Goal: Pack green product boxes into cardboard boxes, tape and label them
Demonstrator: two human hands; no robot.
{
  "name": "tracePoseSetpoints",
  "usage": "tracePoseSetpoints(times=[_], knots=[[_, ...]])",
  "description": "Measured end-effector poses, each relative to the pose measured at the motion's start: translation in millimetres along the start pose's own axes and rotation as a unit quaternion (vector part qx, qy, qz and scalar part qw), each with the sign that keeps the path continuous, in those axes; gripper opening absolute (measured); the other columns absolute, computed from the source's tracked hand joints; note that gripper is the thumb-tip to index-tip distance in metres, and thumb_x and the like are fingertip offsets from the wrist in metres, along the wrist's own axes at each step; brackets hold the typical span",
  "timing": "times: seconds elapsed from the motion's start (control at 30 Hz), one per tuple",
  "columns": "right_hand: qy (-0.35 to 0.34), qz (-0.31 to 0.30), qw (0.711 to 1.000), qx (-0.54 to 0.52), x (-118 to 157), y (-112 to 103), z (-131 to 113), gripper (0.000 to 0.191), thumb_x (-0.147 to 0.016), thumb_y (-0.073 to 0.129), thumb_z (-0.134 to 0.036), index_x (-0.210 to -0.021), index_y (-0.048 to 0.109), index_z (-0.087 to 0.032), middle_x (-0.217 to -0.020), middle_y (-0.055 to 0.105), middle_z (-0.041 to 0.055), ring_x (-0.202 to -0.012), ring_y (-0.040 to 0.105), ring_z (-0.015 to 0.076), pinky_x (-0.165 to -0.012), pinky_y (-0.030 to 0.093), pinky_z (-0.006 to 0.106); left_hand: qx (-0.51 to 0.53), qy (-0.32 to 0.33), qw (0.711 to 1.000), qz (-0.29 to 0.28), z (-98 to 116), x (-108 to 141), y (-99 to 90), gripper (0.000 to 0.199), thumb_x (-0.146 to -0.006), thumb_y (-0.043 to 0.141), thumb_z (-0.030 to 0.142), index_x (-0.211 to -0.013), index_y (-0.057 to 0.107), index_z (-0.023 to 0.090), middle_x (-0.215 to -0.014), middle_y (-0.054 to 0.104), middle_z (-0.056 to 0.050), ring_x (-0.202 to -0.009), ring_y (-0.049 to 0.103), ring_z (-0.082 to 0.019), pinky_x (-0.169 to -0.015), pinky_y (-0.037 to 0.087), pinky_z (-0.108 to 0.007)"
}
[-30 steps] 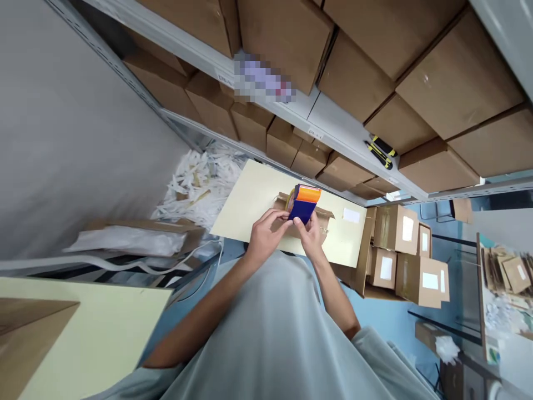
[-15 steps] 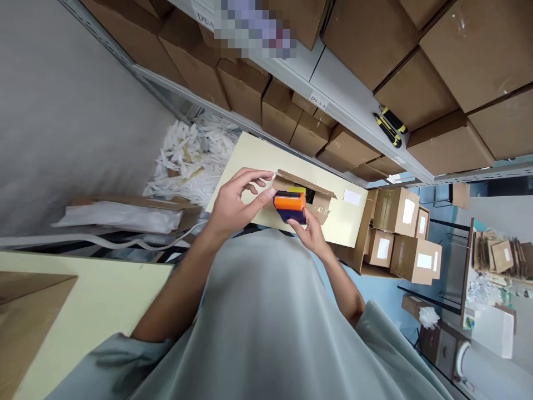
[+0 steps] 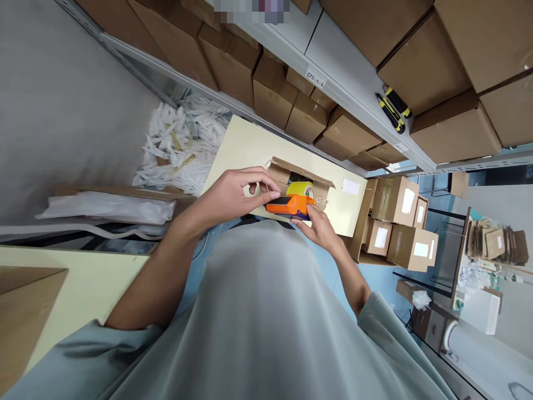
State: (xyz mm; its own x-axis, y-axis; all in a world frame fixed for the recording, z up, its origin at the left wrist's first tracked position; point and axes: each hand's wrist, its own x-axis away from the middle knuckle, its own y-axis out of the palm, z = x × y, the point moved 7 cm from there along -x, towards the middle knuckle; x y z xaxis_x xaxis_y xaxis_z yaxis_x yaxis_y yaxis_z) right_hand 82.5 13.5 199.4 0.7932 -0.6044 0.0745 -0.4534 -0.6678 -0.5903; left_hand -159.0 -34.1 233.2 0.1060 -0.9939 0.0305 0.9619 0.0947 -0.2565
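My right hand (image 3: 320, 226) grips an orange tape dispenser (image 3: 296, 206) with a dark purple underside. A yellow roll of tape (image 3: 300, 190) shows on its far side. My left hand (image 3: 244, 191) is at the dispenser's left end, thumb and forefinger drawn together in a pinch; what lies between the fingertips is too small to make out. Just beyond the dispenser an open cardboard box (image 3: 302, 169) rests on the pale yellow table (image 3: 245, 144), its flap raised and clear tape on its right end. The dispenser hides part of the box's inside.
Shelves of cardboard boxes (image 3: 275, 89) run behind the table, with two yellow-black utility knives (image 3: 391, 114) on one shelf. White shredded paper (image 3: 179, 144) is heaped at left. Labelled cartons (image 3: 393, 200) sit in a larger box at right. A white label (image 3: 350, 186) lies on the table.
The dispenser has turned in my right hand, so the yellow roll shows more. My left fingers have closed from a looser spread and come down to its left end.
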Motion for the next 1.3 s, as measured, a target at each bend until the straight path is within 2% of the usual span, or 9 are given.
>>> tracePoseSetpoints(times=[0.17, 0.33, 0.47, 0.6, 0.73, 0.9, 1.0, 1.1, 1.3], knots=[[0.004, -0.032, 0.999, 0.018, 0, 1, 5, 0.046, -0.114, 0.064, -0.071, -0.11, 0.071, -0.025, -0.102, 0.076, 0.0086, -0.1, 0.072, 0.0292, -0.095, 0.062, 0.042, -0.023, -0.02, 0.998, 0.057, -13, 11, 4.8, 0.031, -0.103, 0.075, 0.054, -0.099, 0.082, 0.024, -0.099, 0.077, -0.006, -0.09, 0.069, -0.022, -0.086, 0.061, -0.034], [0.022, -0.124, 0.991, 0.051, 4, -5, 4, 0.05, -0.117, 0.055, -0.074, -0.11, 0.071, -0.027, -0.095, 0.074, 0.0057, -0.089, 0.073, 0.027, -0.085, 0.059, 0.037, -0.023, -0.052, 0.992, 0.11, -35, 29, 18.0, 0.03, -0.105, 0.068, 0.05, -0.1, 0.078, 0.023, -0.097, 0.077, -0.005, -0.086, 0.067, -0.02, -0.081, 0.058, -0.03], [0.067, -0.212, 0.971, 0.09, 2, -25, 0, 0.058, -0.117, 0.047, -0.08, -0.107, 0.068, -0.027, -0.084, 0.069, 0.0021, -0.071, 0.064, 0.0226, -0.071, 0.049, 0.033, 0.036, -0.122, 0.979, 0.161, -59, 38, 21.8, 0.028, -0.101, 0.069, 0.05, -0.099, 0.077, 0.023, -0.092, 0.076, -0.003, -0.083, 0.067, -0.019, -0.08, 0.059, -0.03], [0.121, -0.297, 0.942, 0.096, -15, -52, -8, 0.058, -0.116, 0.052, -0.079, -0.108, 0.066, -0.024, -0.084, 0.07, 0.0016, -0.07, 0.061, 0.0194, -0.068, 0.043, 0.032, 0.105, -0.158, 0.96, 0.205, -73, 36, 14.0, 0.029, -0.095, 0.076, 0.052, -0.098, 0.077, 0.023, -0.091, 0.076, -0.004, -0.083, 0.069, -0.019, -0.081, 0.062, -0.031], [0.155, -0.348, 0.922, 0.067, -43, -77, -17, 0.057, -0.113, 0.058, -0.079, -0.109, 0.068, -0.022, -0.088, 0.074, 0.0023, -0.073, 0.063, 0.0185, -0.067, 0.045, 0.031, 0.223, -0.18, 0.927, 0.242, -91, 30, 7.9, 0.037, -0.088, 0.087, 0.056, -0.095, 0.075, 0.021, -0.087, 0.071, -0.003, -0.078, 0.067, -0.018, -0.085, 0.07, -0.038], [0.184, -0.392, 0.898, 0.079, -88, -93, -16, 0.057, -0.108, 0.065, -0.077, -0.112, 0.07, -0.02, -0.09, 0.075, 0.0028, -0.074, 0.064, 0.0176, -0.066, 0.046, 0.029, 0.407, -0.225, 0.86, 0.212, -131, 15, 37.8, 0.052, -0.079, 0.099, 0.062, -0.089, 0.07, 0.02, -0.081, 0.067, 0.0, -0.079, 0.067, -0.016, -0.104, 0.071, -0.055], [0.188, -0.406, 0.89, 0.093, -118, -90, -5, 0.059, -0.106, 0.068, -0.078, -0.109, 0.07, -0.019, -0.088, 0.074, 0.0025, -0.073, 0.062, 0.0165, -0.066, 0.047, 0.028, 0.447, -0.241, 0.829, 0.235, -156, 5, 53.9, 0.053, -0.081, 0.099, 0.062, -0.088, 0.068, 0.02, -0.083, 0.066, 0.001, -0.082, 0.07, -0.015, -0.107, 0.069, -0.054], [0.216, -0.424, 0.878, 0.052, -137, -80, 14, 0.062, -0.102, 0.072, -0.081, -0.105, 0.069, -0.019, -0.09, 0.077, 0.0034, -0.077, 0.066, 0.0174, -0.069, 0.051, 0.028, 0.452, -0.26, 0.812, 0.262, -177, -3, 61.1, 0.05, -0.087, 0.096, 0.06, -0.087, 0.066, 0.02, -0.083, 0.066, 0.001, -0.08, 0.069, -0.014, -0.106, 0.069, -0.051], [0.291, -0.442, 0.848, -0.032, -138, -51, 60, 0.068, -0.095, 0.076, -0.086, -0.105, 0.072, -0.019, -0.094, 0.08, 0.0044, -0.084, 0.073, 0.0206, -0.075, 0.06, 0.03, 0.461, -0.29, 0.799, 0.253, -199, -3, 62.8, 0.046, -0.09, 0.094, 0.056, -0.087, 0.066, 0.02, -0.079, 0.065, 0.0, -0.082, 0.072, -0.017, -0.105, 0.071, -0.053]])
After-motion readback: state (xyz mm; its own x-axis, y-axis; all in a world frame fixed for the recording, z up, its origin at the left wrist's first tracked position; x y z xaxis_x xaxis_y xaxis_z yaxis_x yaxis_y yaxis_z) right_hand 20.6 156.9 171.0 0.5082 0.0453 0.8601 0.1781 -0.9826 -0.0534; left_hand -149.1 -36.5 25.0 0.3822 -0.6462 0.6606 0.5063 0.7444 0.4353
